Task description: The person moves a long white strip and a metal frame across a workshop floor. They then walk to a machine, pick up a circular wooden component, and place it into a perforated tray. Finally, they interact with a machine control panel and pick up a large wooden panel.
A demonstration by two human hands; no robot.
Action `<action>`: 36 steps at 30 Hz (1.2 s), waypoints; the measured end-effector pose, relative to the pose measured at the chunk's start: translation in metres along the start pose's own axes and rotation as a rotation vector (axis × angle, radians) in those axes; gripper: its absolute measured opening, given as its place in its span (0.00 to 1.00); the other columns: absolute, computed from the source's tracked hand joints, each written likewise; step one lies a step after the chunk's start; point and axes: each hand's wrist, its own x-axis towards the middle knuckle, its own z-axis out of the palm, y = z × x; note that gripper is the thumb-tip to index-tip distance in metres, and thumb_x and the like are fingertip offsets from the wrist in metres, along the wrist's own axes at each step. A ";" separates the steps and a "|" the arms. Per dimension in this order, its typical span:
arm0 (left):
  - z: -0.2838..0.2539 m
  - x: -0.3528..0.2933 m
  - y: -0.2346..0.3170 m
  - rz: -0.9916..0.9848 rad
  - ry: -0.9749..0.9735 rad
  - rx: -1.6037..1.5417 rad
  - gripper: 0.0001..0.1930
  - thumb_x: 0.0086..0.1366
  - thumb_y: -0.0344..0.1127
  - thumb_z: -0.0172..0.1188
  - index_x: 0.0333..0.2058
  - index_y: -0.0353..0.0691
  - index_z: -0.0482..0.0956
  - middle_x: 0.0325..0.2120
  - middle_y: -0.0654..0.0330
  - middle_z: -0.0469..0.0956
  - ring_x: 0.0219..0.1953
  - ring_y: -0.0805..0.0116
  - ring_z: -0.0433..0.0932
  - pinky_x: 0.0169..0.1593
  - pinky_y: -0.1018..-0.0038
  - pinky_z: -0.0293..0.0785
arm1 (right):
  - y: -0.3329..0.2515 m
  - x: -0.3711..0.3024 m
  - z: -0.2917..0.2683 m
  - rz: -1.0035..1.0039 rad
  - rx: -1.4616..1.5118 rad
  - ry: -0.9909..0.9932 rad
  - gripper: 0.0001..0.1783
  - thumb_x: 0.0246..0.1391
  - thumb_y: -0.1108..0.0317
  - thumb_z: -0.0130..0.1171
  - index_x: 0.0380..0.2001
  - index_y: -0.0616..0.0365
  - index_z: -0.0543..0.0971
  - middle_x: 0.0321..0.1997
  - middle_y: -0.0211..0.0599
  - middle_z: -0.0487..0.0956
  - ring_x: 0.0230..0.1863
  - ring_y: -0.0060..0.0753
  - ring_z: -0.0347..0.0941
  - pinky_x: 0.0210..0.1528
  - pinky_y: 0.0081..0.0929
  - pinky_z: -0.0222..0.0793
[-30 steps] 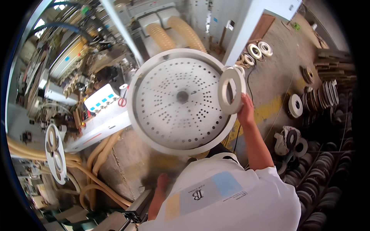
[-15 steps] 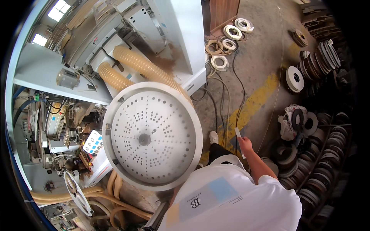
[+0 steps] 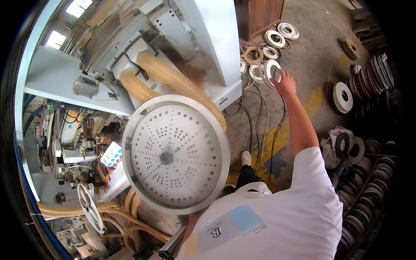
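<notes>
My right arm reaches forward over the floor, and my right hand [image 3: 286, 83] is closed on the rim of a white roll of edge banding [image 3: 278, 68]. The roll is held tilted, and a thin curved strip stands off its left side. Behind it on the floor lie several white and tan rolls [image 3: 274, 39]. In front of me, to the left, is a large round metal disc [image 3: 195, 143] with a raised rim and many holes. Part of my left forearm [image 3: 190, 225] shows below the disc; my left hand is hidden.
A pale machine [image 3: 208, 39] with ribbed tan hoses [image 3: 173, 78] stands at left. Dark cables [image 3: 284, 117] run along the floor. Stacked rolls [image 3: 364, 208] line the right side, with a large white roll [image 3: 342, 97] farther off. A brown panel [image 3: 266, 17] stands at the back.
My right hand has moved forward from beside my body to near the rolls on the floor, carrying the roll, which now shows its ring face. The view has shifted slightly.
</notes>
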 end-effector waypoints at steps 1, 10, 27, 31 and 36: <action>0.000 0.001 -0.004 0.008 -0.006 -0.004 0.16 0.68 0.45 0.57 0.45 0.42 0.85 0.42 0.49 0.85 0.49 0.51 0.83 0.51 0.56 0.80 | -0.014 0.001 -0.007 -0.058 0.051 0.027 0.37 0.57 0.41 0.65 0.62 0.53 0.75 0.62 0.41 0.79 0.63 0.48 0.73 0.64 0.43 0.68; -0.007 -0.041 -0.103 0.043 0.062 -0.217 0.18 0.69 0.45 0.56 0.47 0.42 0.86 0.44 0.48 0.85 0.50 0.51 0.83 0.51 0.56 0.80 | -0.186 -0.278 0.014 -0.427 0.689 -0.140 0.14 0.61 0.62 0.65 0.48 0.54 0.84 0.46 0.42 0.85 0.49 0.47 0.80 0.55 0.38 0.74; -0.181 -0.102 -0.335 -0.064 0.409 -0.134 0.19 0.67 0.47 0.57 0.48 0.42 0.85 0.46 0.51 0.85 0.50 0.51 0.83 0.55 0.60 0.78 | -0.511 -0.603 0.003 -1.186 0.812 -0.862 0.05 0.58 0.72 0.66 0.38 0.55 0.86 0.31 0.38 0.85 0.31 0.45 0.80 0.36 0.35 0.77; -0.204 -0.116 -0.334 -0.145 0.335 -0.361 0.19 0.68 0.47 0.57 0.48 0.41 0.84 0.45 0.51 0.85 0.50 0.52 0.83 0.56 0.61 0.77 | -0.555 -0.631 0.026 -1.202 0.763 -1.052 0.02 0.57 0.71 0.67 0.33 0.54 0.86 0.26 0.37 0.83 0.24 0.44 0.79 0.28 0.35 0.74; -0.246 -0.117 -0.345 -0.170 0.314 -0.411 0.18 0.69 0.47 0.58 0.48 0.40 0.84 0.44 0.51 0.85 0.48 0.51 0.84 0.54 0.62 0.78 | -0.643 -0.647 0.083 -1.284 0.647 -1.216 0.08 0.54 0.65 0.69 0.25 0.55 0.85 0.23 0.40 0.81 0.23 0.44 0.78 0.25 0.36 0.71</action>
